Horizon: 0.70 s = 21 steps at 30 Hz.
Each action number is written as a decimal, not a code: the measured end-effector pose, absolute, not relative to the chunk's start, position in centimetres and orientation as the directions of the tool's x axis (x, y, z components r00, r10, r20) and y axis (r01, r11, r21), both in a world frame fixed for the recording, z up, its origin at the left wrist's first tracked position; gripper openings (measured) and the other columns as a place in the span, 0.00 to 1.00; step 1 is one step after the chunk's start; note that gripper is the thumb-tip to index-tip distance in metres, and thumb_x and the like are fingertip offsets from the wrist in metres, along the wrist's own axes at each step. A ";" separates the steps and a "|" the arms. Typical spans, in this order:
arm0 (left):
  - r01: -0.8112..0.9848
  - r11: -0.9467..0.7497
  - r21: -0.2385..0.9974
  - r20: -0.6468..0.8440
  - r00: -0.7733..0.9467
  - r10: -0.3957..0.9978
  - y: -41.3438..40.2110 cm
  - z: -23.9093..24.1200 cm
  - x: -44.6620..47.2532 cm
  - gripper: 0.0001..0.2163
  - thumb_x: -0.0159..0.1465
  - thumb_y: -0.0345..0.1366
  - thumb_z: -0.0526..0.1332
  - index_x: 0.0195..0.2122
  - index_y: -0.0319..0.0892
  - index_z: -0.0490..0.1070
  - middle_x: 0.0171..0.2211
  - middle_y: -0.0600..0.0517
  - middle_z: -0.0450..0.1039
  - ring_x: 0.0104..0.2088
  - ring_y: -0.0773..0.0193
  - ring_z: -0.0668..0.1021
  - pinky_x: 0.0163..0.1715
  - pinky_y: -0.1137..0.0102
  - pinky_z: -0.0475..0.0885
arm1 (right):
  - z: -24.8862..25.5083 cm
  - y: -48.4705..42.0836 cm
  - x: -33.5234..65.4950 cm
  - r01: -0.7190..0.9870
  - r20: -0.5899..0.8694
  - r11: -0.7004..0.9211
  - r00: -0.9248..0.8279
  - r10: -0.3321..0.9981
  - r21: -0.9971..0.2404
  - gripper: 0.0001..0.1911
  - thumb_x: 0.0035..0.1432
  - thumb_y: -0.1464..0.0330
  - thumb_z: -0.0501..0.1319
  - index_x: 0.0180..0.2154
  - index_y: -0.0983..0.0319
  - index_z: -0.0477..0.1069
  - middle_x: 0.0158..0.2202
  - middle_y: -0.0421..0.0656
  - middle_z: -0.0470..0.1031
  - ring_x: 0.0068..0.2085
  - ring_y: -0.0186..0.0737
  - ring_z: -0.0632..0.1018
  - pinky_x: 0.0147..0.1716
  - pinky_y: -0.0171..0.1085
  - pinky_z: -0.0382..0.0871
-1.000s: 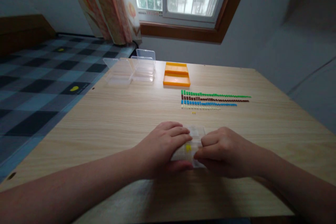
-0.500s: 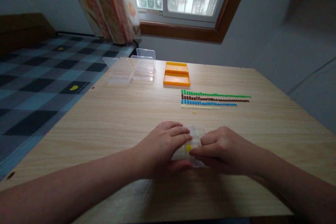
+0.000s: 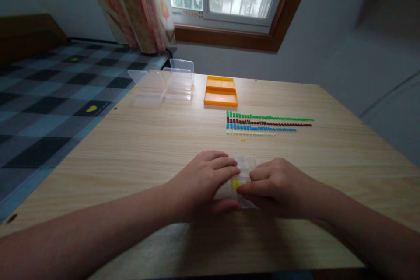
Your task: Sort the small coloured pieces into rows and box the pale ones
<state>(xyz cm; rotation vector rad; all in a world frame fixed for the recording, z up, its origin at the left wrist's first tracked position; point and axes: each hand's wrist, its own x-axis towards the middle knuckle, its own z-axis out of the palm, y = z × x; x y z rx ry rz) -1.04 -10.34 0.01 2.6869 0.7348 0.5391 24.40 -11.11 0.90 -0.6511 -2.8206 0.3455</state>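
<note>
In the head view, four coloured rows (image 3: 262, 123) and two yellow bits (image 3: 241, 140) lie out on the worktop (image 3: 131, 153), yellow pieces (image 3: 235, 183) remain in the clear box (image 3: 243, 164), left hand's (image 3: 210, 177) parted fingers clasping it, right hand's (image 3: 278, 183) bent inside, pinching unclear.

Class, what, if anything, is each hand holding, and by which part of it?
The left hand holds the clear plastic box by its left side; whether the right hand, at the yellow pieces, grips any cannot be told.

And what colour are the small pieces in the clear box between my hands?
Yellow; the small pieces show best in the head view, by your right hand.
</note>
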 end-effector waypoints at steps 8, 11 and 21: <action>0.426 -0.822 0.378 0.276 0.796 0.539 -10.3 -0.1 -1.1 0.25 0.63 0.53 0.69 0.55 0.41 0.75 0.55 0.43 0.77 0.56 0.46 0.76 0.59 0.51 0.69 | 1.4 -11.1 24.5 0.385 0.200 0.863 -0.864 0.461 -0.327 0.12 0.67 0.72 0.56 0.38 0.61 0.78 0.26 0.38 0.71 0.25 0.28 0.64 0.26 0.34 0.51; 0.426 -0.821 0.380 0.276 0.795 0.541 -10.4 -0.1 -1.1 0.26 0.63 0.53 0.69 0.55 0.40 0.75 0.56 0.43 0.77 0.56 0.46 0.76 0.59 0.51 0.69 | 1.6 -10.9 24.7 0.389 0.207 0.857 -0.857 0.471 -0.338 0.13 0.66 0.72 0.55 0.39 0.62 0.79 0.27 0.39 0.71 0.25 0.29 0.63 0.26 0.34 0.51; 0.429 -0.822 0.374 0.268 0.799 0.539 -10.3 0.1 -1.1 0.25 0.63 0.53 0.69 0.55 0.40 0.75 0.55 0.43 0.77 0.57 0.46 0.76 0.59 0.51 0.69 | 1.1 -11.0 24.5 0.403 0.201 0.858 -0.856 0.476 -0.318 0.13 0.68 0.71 0.55 0.37 0.62 0.78 0.26 0.38 0.71 0.25 0.28 0.62 0.26 0.34 0.51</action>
